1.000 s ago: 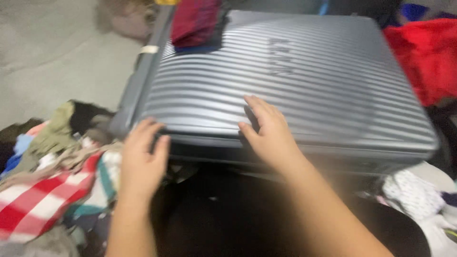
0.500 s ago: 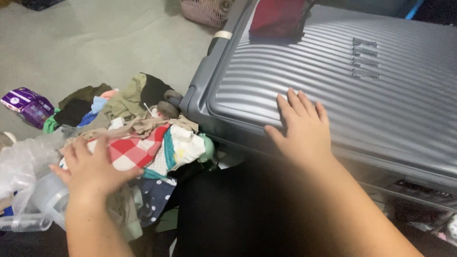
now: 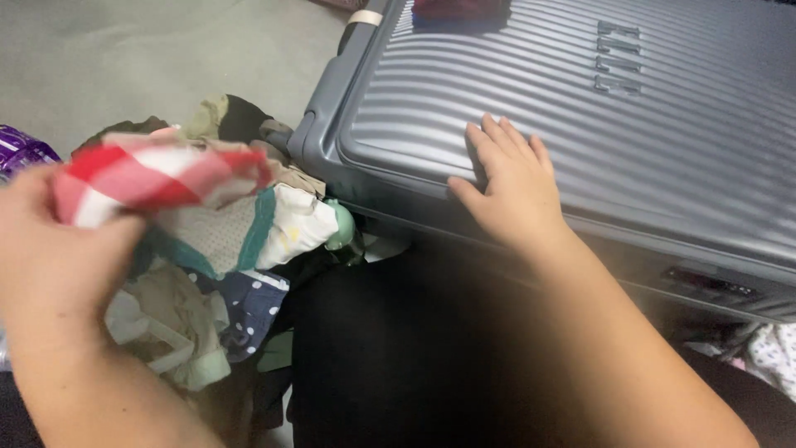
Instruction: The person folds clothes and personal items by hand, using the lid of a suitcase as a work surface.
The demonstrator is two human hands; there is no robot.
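Note:
My left hand (image 3: 50, 249) grips a red and white checked cloth (image 3: 157, 174) and holds it up over a heap of mixed clothes (image 3: 215, 265) on the floor. My right hand (image 3: 510, 187) lies flat, fingers spread, on the lid of a closed grey ribbed suitcase (image 3: 663, 124) near its front left corner. A dark red folded garment (image 3: 460, 10) sits on the far edge of the lid.
A purple packet (image 3: 21, 149) lies at the left edge on the grey floor (image 3: 149, 58). My dark-clad legs (image 3: 390, 348) fill the lower middle. A white patterned cloth (image 3: 771, 353) shows at the lower right beside the suitcase.
My left hand left the suitcase edge, reached into the clothes heap, took hold of the checked cloth and has lifted it. My right hand has stayed on the lid.

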